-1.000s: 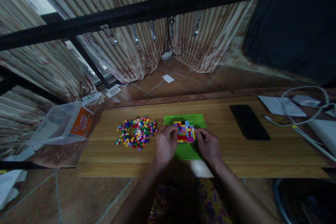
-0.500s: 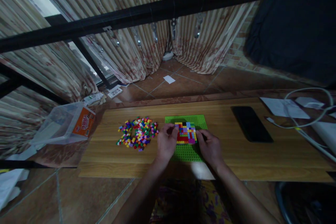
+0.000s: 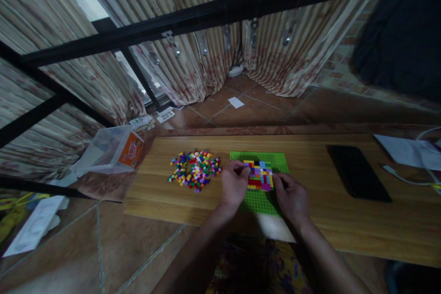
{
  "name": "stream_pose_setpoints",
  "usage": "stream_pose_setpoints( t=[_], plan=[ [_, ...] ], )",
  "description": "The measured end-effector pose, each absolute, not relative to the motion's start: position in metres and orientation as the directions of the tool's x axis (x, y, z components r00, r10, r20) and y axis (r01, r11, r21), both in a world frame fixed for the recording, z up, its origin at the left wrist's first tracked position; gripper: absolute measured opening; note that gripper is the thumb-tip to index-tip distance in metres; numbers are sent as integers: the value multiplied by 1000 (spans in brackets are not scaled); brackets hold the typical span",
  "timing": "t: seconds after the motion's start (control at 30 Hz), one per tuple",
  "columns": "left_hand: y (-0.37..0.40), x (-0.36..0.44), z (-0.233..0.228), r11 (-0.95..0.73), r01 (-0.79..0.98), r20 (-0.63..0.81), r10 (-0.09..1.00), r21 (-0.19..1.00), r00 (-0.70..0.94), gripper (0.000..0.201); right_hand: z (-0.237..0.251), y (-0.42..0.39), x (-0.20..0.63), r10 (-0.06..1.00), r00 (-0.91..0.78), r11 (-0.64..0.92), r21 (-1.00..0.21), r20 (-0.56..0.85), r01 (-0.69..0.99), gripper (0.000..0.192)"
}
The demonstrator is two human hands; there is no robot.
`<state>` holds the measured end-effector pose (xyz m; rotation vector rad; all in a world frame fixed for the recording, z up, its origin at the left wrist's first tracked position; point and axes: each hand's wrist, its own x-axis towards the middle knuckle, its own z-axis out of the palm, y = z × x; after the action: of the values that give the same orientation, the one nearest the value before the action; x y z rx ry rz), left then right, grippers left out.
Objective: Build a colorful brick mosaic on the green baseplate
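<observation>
A flat block of multicoloured toy bricks point(image 3: 259, 175) is over the middle of a green studded baseplate point(image 3: 253, 206). At its left edge my left hand point(image 3: 234, 183) is closed, thumb and fingertips pinching there. My right hand point(image 3: 291, 194) pinches the right edge with curled fingers. Whether the block is pressed onto the studs or slightly lifted, I cannot tell. To the left of my left hand, loose small bricks point(image 3: 198, 170) in many colours lie in a spread pile.
The wooden table point(image 3: 165, 202) carries a dark tablet-like slab point(image 3: 358, 172) on the right, near white paper point(image 3: 399, 149) and a white cable point(image 3: 403, 174). A clear plastic box point(image 3: 106, 151) with an orange label stands beyond the left end. A black rail point(image 3: 206, 18) crosses before striped curtains point(image 3: 275, 59).
The camera view has turned left, so everything sits further right in the picture. Both hands keep their grip on the block's edges.
</observation>
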<state>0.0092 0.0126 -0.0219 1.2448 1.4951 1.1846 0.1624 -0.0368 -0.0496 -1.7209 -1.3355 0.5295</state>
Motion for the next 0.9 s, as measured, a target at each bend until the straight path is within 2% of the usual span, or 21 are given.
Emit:
stream_pose_setpoints(
  t=[0.17,0.4,0.5,0.67,0.8,0.9],
  plan=[
    [8,6,-20,68,187,-45,991,980,-123,6,-52,-38,165,931,324,-56,-808,171,586,48],
    [-13,-45,-6,-80,341,127,985,937,-118,10,-55,-39,170,921,367,-148,-756,129,638,50],
    [-22,-85,-11,-28,383,120,968,923,-219,9,-58,-39,172,922,362,-152,-737,134,659,51],
    [-27,-145,-20,185,517,86,886,836,-456,20,-63,-39,174,923,364,-165,-726,125,668,53],
    [-21,-166,-22,219,653,114,897,725,-428,27,-63,-39,173,915,380,-167,-731,135,661,54],
    [-17,-170,-25,209,738,121,923,641,-366,24,-60,-39,171,915,373,-139,-747,154,650,54]
  ],
)
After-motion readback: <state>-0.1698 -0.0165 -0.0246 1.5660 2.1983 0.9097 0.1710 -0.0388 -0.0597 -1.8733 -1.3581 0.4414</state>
